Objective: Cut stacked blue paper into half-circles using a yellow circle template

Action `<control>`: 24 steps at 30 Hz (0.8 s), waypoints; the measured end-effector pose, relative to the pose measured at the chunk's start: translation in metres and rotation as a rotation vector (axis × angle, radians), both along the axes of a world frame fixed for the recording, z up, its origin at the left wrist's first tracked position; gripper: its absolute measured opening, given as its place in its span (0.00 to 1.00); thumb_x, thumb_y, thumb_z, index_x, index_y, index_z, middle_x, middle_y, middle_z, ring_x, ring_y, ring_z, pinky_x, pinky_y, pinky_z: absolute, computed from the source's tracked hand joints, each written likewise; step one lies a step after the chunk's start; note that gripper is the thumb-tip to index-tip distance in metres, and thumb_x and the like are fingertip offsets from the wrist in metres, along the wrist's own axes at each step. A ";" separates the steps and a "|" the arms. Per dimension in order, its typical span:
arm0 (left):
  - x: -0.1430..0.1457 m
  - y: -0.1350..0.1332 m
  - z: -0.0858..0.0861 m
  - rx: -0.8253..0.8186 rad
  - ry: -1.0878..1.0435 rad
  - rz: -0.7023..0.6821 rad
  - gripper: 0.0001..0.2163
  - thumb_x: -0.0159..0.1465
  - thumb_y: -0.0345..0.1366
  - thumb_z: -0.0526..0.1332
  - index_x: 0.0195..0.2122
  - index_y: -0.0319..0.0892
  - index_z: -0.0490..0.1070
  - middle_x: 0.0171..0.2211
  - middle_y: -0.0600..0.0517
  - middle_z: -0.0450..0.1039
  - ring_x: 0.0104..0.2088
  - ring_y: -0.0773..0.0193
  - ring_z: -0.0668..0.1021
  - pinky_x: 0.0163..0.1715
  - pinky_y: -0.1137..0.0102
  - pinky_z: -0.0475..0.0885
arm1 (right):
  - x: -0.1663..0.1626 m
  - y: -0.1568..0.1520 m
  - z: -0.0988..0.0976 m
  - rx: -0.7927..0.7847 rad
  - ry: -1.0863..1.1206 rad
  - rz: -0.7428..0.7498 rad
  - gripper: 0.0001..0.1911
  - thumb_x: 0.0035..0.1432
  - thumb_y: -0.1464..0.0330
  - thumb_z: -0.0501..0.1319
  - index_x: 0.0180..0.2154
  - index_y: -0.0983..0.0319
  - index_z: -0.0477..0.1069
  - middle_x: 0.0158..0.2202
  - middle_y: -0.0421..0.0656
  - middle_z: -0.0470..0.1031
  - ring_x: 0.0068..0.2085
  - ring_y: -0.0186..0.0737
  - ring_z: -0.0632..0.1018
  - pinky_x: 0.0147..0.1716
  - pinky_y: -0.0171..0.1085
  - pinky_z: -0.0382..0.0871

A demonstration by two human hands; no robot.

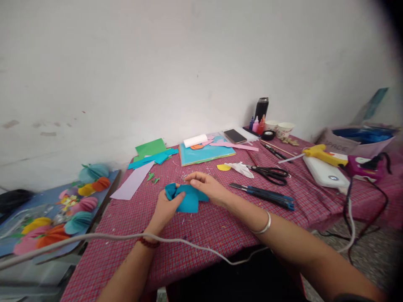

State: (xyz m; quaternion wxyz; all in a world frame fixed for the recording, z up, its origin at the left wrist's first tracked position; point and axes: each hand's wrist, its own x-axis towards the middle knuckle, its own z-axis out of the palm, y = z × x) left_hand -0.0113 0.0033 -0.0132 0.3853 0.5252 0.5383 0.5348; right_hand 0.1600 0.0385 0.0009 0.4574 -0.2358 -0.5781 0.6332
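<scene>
My left hand point(168, 207) is closed on a blue sheet of craft paper point(189, 202), its thumb pressed on the front. The paper's left end is curled and bunched. At the paper's upper right edge is my right hand point(206, 186), fingers bent and slightly apart; its fingertips are near the top edge, and I cannot tell whether they grip it. Small green scraps point(153, 178) and a lilac sheet point(134, 182) lie left of the hands. To the right are a blue utility knife point(266, 197) with its blade out, black scissors point(270, 173) and a crumpled white tissue point(242, 169).
A white cable point(176, 240) crosses in front of my forearms. Blue strips point(154, 157), a paper pack point(204, 156) and a phone point(234, 136) lie at the back. A yellow-purple glue gun point(321, 153) rests on a white box point(327, 172). Paper ornaments point(78, 222) sit at left.
</scene>
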 end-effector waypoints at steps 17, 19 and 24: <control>0.004 -0.005 0.001 -0.029 -0.035 -0.017 0.16 0.47 0.40 0.69 0.34 0.37 0.71 0.26 0.55 0.70 0.25 0.68 0.71 0.25 0.73 0.68 | -0.001 0.000 -0.004 -0.094 0.065 0.056 0.19 0.49 0.54 0.65 0.32 0.63 0.69 0.28 0.37 0.67 0.28 0.30 0.66 0.28 0.30 0.58; 0.003 -0.005 0.001 -0.026 -0.043 -0.023 0.17 0.47 0.40 0.69 0.34 0.37 0.71 0.26 0.54 0.71 0.25 0.67 0.71 0.25 0.73 0.68 | 0.000 -0.001 -0.003 -0.121 0.092 0.067 0.18 0.49 0.55 0.65 0.28 0.63 0.66 0.23 0.35 0.63 0.25 0.28 0.62 0.25 0.30 0.55; 0.001 -0.004 0.003 -0.035 -0.136 -0.121 0.17 0.46 0.39 0.70 0.34 0.38 0.69 0.27 0.54 0.72 0.27 0.67 0.72 0.28 0.71 0.70 | 0.001 -0.002 0.002 -0.241 0.162 0.160 0.19 0.45 0.57 0.68 0.25 0.64 0.64 0.19 0.33 0.60 0.21 0.27 0.59 0.22 0.30 0.52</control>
